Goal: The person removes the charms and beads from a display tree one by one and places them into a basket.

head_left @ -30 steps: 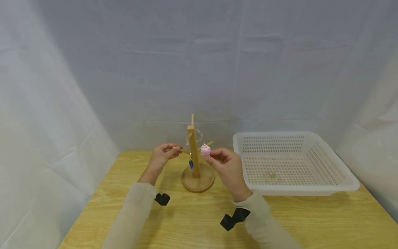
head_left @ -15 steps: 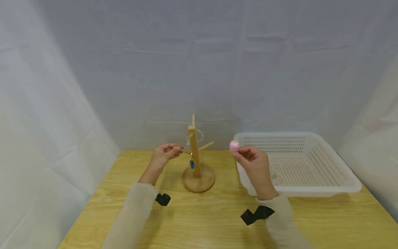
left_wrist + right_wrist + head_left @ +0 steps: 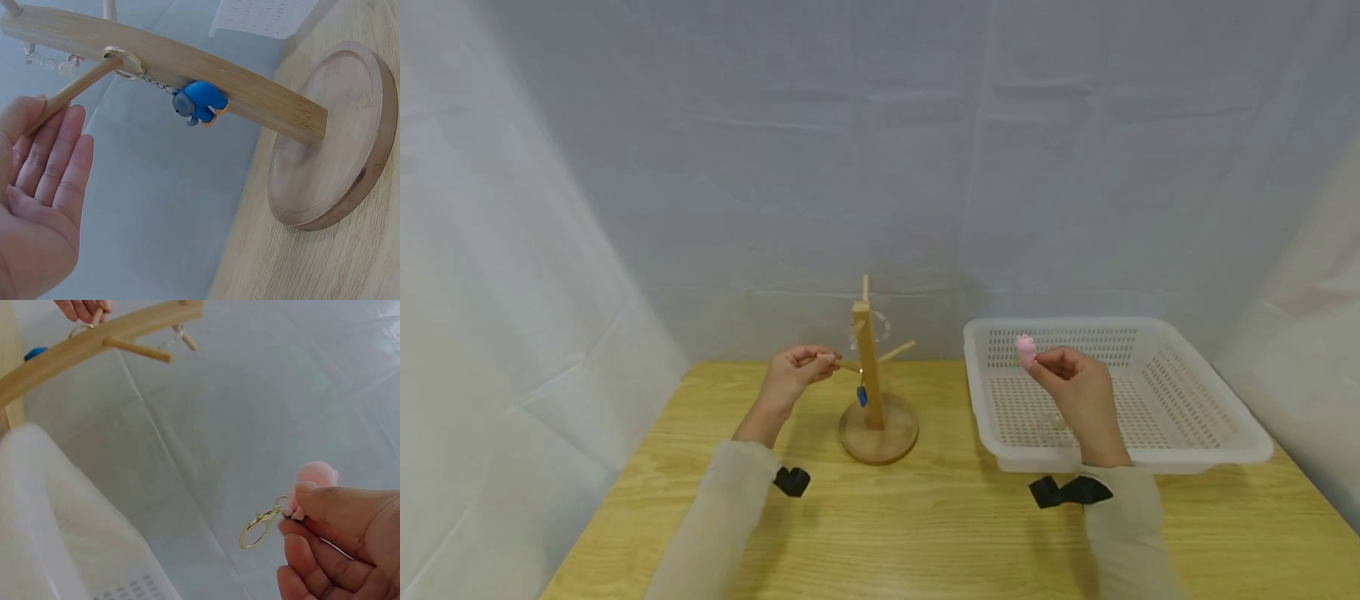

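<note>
Above the yellow wooden tabletop point(image 3: 940, 533), the left hand point(image 3: 792, 379) pinches the tan wooden stand point(image 3: 871, 375) by its thin peg point(image 3: 78, 91) at nine o'clock, best held steady, while at three the right hand point(image 3: 1077, 396) pinches a small pink toy point(image 3: 1025, 346), its gold clip point(image 3: 269, 515) nicely free.

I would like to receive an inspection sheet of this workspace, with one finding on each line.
Surface: table with light wood grain.
Job's things: wooden stand upright; blue keychain hanging by its ring on a peg; beaded loop higher up; pink keychain off the stand; white basket with a pale item, too indistinct to name.
Clutter: nothing seen.
Grippers: left hand pinches the peg; right hand holds the pink keychain.
Cables: nothing seen.
Surroundings: pale sheets behind and at both sides.
</note>
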`<state>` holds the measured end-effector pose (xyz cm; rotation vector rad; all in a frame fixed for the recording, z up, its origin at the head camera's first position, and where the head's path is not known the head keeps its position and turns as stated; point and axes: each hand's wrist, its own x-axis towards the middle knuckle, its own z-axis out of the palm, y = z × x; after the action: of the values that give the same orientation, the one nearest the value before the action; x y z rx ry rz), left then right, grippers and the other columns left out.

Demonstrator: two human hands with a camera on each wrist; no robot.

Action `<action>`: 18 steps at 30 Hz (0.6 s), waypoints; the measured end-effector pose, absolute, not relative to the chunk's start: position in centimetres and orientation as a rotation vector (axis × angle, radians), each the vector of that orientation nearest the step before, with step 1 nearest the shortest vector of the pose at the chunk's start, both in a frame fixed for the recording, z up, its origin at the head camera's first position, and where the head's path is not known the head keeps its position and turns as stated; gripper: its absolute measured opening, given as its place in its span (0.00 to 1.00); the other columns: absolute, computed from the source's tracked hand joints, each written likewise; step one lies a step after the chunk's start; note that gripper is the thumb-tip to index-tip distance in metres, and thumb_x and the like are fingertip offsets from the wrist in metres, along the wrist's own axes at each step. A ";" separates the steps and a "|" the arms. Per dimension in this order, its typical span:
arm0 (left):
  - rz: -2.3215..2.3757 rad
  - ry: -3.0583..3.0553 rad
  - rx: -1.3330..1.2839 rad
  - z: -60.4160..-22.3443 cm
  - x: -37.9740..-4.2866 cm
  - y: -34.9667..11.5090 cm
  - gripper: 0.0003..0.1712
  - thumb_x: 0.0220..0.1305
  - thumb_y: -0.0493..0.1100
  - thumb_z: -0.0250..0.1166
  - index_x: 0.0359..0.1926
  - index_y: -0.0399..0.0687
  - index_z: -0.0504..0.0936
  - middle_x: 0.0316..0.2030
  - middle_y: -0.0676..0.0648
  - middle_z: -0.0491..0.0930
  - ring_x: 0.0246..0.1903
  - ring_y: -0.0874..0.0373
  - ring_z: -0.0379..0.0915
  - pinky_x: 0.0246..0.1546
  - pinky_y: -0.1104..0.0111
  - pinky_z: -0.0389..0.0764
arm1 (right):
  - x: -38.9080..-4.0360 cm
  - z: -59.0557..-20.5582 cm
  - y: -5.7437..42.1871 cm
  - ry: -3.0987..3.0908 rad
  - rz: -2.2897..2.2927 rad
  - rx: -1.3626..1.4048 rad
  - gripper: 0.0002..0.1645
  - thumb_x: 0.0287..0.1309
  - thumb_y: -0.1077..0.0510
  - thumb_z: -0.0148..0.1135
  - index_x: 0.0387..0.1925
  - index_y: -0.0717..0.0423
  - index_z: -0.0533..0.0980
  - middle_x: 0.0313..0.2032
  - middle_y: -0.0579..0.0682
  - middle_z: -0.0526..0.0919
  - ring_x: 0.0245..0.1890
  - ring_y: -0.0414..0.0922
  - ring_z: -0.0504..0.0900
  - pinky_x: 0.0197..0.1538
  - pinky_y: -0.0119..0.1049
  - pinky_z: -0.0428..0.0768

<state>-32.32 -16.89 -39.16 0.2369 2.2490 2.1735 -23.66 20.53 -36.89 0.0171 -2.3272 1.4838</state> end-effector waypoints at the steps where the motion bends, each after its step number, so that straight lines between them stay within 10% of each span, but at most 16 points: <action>1: 2.172 2.251 0.241 -39.2 -32.3 -16.9 0.15 0.63 0.37 0.63 0.44 0.27 0.79 0.31 0.55 0.85 0.33 0.64 0.81 0.42 0.69 0.82 | -23.7 -37.0 20.9 -2.345 1.453 0.013 0.22 0.57 0.45 0.65 0.39 0.62 0.81 0.38 0.53 0.84 0.33 0.32 0.77 0.39 0.27 0.77; 18: 2.183 2.257 0.240 -39.5 -32.6 -17.1 0.12 0.63 0.37 0.63 0.43 0.29 0.80 0.31 0.53 0.85 0.33 0.63 0.82 0.44 0.65 0.82 | -24.9 -39.3 24.1 -2.498 1.291 -0.082 0.20 0.59 0.48 0.63 0.37 0.63 0.81 0.37 0.58 0.84 0.32 0.40 0.76 0.34 0.33 0.75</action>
<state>-32.56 -17.14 -39.54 0.2397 2.2570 2.1832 -24.93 24.10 -39.29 -0.0816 -2.4981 1.2908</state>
